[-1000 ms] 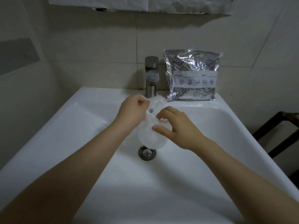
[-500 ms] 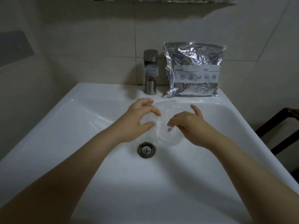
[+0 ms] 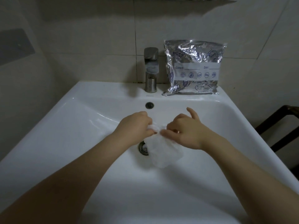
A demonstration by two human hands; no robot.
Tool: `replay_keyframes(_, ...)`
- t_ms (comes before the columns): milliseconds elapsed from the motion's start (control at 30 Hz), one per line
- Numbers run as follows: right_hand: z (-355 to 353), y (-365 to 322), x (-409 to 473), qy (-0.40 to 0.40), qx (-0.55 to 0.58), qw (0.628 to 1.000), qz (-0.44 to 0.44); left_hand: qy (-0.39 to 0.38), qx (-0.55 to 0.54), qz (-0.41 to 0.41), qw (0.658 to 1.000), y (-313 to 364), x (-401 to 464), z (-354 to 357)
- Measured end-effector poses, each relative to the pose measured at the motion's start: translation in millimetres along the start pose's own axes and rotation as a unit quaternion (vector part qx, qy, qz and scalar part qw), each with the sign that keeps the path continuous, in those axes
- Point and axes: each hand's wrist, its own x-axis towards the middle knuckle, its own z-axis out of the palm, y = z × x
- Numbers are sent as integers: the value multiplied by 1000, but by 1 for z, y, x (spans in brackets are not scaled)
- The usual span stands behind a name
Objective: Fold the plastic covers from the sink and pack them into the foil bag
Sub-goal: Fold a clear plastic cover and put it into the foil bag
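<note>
A white sink (image 3: pixel 90 113) fills most of the view, its basin sloping from a flat back ledge down to a wide, bare front area below the arms. The left and right rims run out toward the bottom corners, and the basin floor on either side of the hands lies open. Tiled wall (image 3: pixel 97 46) rises straight behind the ledge. At the right edge a dark wooden frame (image 3: pixel 278 126) stands beside the sink, close to its right rim.

The foil bag (image 3: pixel 193 67) stands upright on the back ledge at the right, leaning on the wall, just beside the faucet (image 3: pixel 151 70). Its white label reads "Content" and "Date", each followed by a blank line, above a row of five small round food icons; blue line drawings, a fish among them, show on the crinkled foil.

The plastic cover (image 3: pixel 163 151) hangs over the middle of the basin, a thin translucent white piece gathered at its top between both hands and drooping to partly cover the drain (image 3: pixel 143 147). The left hand (image 3: pixel 137 126) has its fingers curled, pinching the bunched top edge. The right hand (image 3: pixel 186 131) pinches the same edge from the other side with thumb and fingertips, one finger raised free. The overflow hole (image 3: pixel 149 105) sits in the back wall of the basin, apart from the hands.
</note>
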Motion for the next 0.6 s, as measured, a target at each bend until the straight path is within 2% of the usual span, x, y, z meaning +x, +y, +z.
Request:
replay_keyframes(100,14,-13,2,34,-12,999,32,25,-38,3,999,9,-3,0)
replay_keyframes(200,16,-15,5,64,-42,997,21,36,-82,-2,996,11,-6,0)
replay_keyframes(333,6,0,4,82,-4,996,-25,-8,32,-38,999,0,-7,-8)
replay_keyframes(400,0,10,2,92,36,993,-63,-13,36,-56,998,-10,-6,-13)
replay_keyframes(500,-4,24,4,170,37,982,-76,4,-54,-24,998,-26,-4,-16)
replay_keyframes(600,-3,33,6,203,85,975,-30,83,-182,3,980,-32,-1,-10)
